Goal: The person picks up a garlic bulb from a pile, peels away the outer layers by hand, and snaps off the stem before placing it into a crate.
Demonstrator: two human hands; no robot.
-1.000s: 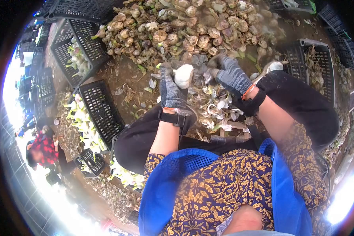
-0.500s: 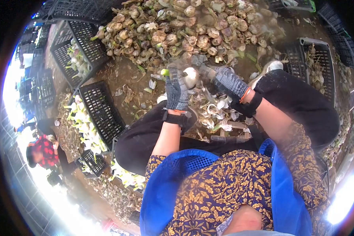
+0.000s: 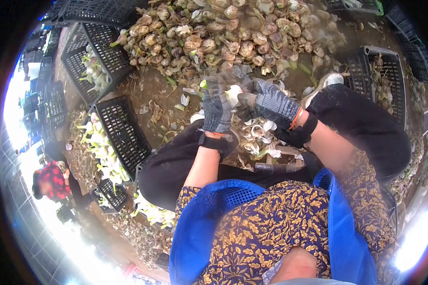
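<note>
We hold the white, half-peeled garlic bulb just below the big heap of brown unpeeled garlic, above the white peelings lying further below that heap. Our grey-gloved left hand has its fingers clamped round the bulb. The grey-gloved right hand bunches its fingers against the bulb's side — on loose skin or a small tool, we cannot tell. We judge a firm, uncrushing grip best, stripping away from the heap — scraps falling clear.

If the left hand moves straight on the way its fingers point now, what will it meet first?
Most likely the garlic pile. The left hand, holding a bulb, points away from the body, and the pile's near edge lies just ahead of it; depth is unclear.
</note>
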